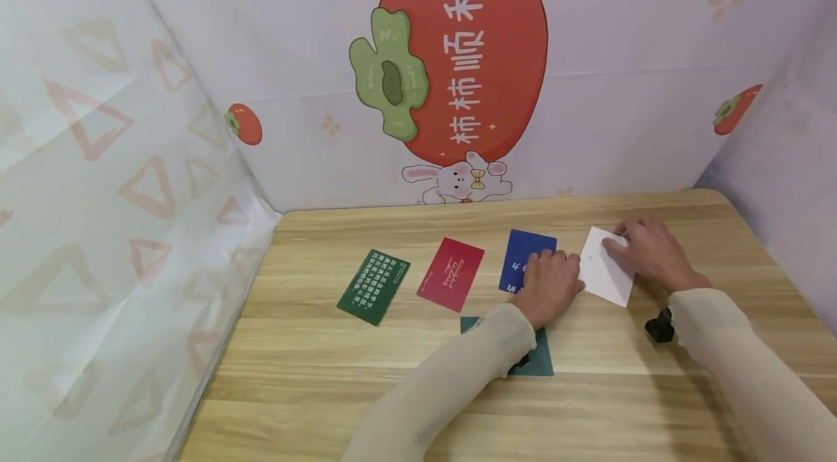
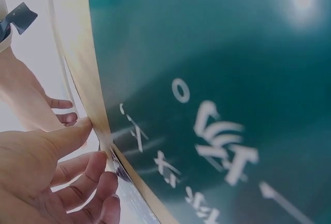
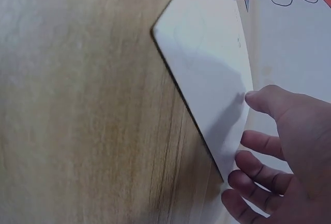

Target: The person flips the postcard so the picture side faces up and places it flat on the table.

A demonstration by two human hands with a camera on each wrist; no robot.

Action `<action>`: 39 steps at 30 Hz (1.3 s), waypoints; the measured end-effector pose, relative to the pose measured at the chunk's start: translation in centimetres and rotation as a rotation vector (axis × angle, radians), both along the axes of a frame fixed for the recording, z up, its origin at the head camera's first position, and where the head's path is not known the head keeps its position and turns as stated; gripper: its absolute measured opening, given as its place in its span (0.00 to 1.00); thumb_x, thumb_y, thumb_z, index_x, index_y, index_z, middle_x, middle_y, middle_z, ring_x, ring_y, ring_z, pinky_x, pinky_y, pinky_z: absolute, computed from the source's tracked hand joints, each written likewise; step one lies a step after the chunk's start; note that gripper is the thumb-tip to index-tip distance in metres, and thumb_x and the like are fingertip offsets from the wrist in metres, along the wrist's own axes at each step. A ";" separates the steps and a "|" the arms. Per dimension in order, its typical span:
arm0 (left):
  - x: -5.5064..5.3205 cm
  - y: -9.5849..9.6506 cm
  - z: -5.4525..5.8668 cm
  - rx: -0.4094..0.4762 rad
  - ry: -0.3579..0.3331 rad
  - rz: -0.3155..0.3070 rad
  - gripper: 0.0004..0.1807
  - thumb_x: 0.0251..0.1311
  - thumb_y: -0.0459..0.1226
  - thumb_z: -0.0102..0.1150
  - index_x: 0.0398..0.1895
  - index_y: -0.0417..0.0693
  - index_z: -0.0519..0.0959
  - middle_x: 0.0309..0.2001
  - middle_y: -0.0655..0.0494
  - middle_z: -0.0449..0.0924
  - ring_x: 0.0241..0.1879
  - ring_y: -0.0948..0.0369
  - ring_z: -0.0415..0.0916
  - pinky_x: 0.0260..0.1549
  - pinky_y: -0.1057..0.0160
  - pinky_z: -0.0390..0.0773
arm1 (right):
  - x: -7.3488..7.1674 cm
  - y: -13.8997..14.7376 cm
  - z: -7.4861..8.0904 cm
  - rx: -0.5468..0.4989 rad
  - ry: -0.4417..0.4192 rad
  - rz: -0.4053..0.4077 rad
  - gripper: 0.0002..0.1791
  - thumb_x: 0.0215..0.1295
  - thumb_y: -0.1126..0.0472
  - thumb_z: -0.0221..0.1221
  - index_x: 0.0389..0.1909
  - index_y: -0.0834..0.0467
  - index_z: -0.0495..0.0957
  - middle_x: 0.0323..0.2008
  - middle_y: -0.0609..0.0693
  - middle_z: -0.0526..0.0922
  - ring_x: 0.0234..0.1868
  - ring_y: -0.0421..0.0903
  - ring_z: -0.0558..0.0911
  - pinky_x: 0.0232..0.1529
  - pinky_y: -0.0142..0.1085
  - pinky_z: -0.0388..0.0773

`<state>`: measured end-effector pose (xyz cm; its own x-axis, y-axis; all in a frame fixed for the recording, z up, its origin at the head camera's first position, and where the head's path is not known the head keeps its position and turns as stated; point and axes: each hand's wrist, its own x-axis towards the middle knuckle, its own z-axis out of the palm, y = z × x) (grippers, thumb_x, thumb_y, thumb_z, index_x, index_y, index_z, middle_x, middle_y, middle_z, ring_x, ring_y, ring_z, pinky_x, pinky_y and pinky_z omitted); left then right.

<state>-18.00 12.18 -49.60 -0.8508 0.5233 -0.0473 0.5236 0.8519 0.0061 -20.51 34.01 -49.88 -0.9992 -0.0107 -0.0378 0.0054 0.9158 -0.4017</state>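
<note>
A white card (image 1: pixel 604 267) lies on the table between the two hands. My right hand (image 1: pixel 652 253) is at its far right side, thumb tip on the card's face and fingers loosely bent along the edge, seen also in the right wrist view. My left hand (image 1: pixel 551 283) reaches the white card's left edge with its thumb side, the fingers partly covering a blue card (image 1: pixel 528 248). Under the left wrist lies a teal card (image 1: pixel 540 360), partly hidden by the sleeve; its white characters loom large in the left wrist view.
To the left lie a red card (image 1: pixel 451 274) and a dark green card (image 1: pixel 374 287) with white writing. The wooden table (image 1: pixel 314 389) meets a printed cloth backdrop (image 1: pixel 314 164) at the back and a patterned cloth (image 1: pixel 118 244) on the left.
</note>
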 end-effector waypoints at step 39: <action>0.0 -0.5 -0.3 0.126 -0.033 -0.025 0.18 0.78 0.56 0.62 0.62 0.63 0.82 0.50 0.67 0.88 0.43 0.66 0.81 0.45 0.64 0.75 | 2.0 2.8 0.0 -0.114 0.040 0.114 0.30 0.65 0.79 0.53 0.70 0.75 0.72 0.64 0.79 0.74 0.57 0.71 0.75 0.57 0.69 0.75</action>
